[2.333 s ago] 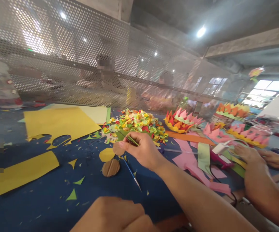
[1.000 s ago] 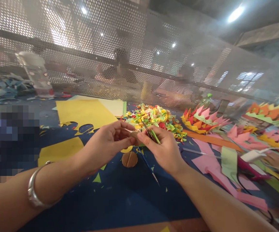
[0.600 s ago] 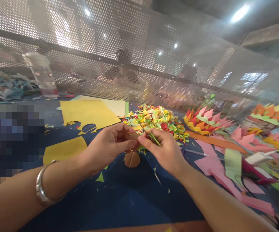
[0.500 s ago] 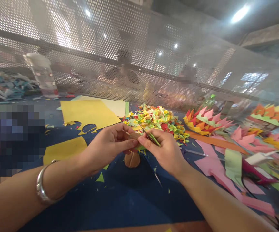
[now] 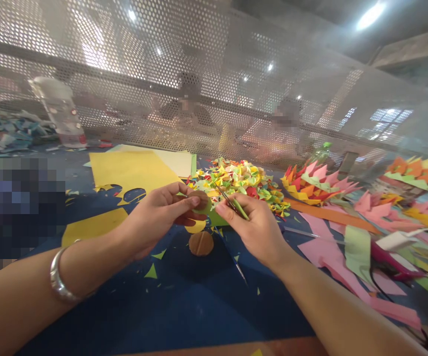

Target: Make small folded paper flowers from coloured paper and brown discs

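My left hand is closed on a small brown cardboard disc, pinched between thumb and fingers, with green paper at its right edge. My right hand grips a slim tweezer-like tool with thin dark tips pointing up and left and a green part along it. A gap separates the two hands. Green paper shows between and below them. Under my left fingers lies a yellow paper circle. Closer to me, a second cardboard disc with a crease rests on the blue tabletop.
A heap of small folded paper pieces lies ahead. Yellow sheets, one with cut-outs, are at left. A thin blue stick lies near my right wrist. Rightward are pink strips, paper crowns and a magenta glue gun with a cord.
My hands have moved apart. My left hand drew back left and slightly up with the cardboard disc, while the tool stayed in my right hand.
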### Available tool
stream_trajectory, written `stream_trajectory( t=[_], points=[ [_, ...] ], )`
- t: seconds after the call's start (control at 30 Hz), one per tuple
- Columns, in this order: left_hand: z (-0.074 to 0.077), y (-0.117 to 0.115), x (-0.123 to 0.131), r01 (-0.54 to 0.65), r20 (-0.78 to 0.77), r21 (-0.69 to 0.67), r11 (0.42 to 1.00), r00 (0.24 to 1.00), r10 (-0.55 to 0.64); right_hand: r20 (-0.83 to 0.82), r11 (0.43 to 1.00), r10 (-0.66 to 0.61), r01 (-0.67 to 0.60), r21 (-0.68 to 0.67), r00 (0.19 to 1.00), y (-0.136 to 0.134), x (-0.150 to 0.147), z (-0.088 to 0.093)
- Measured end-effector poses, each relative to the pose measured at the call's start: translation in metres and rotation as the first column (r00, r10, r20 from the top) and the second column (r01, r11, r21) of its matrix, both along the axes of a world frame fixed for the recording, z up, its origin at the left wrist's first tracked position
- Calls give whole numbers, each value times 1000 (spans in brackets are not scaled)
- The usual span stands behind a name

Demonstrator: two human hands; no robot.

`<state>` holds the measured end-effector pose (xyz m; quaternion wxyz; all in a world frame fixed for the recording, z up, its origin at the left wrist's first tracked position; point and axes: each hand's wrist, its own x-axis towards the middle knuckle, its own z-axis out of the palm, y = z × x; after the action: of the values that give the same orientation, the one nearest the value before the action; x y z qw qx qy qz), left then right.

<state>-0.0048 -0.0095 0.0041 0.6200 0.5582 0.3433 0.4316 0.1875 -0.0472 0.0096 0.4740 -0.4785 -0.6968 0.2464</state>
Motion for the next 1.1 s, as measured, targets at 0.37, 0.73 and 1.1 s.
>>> stream_trajectory(
  t=[0.37,0.73,1.1],
  points=[
    [-3,2,0,114,-34,-17,993,993,-115,12,996,35,-34,-87,999,5,3,-4],
    [2,7,-5,132,-146,55,990,982,-123,4,989,52,-51,-135,999,5,2,-4],
    [1,17,-11,159,-417,257,953,908,-40,106,993,39,-27,-116,994,6,4,-5]
  ],
)
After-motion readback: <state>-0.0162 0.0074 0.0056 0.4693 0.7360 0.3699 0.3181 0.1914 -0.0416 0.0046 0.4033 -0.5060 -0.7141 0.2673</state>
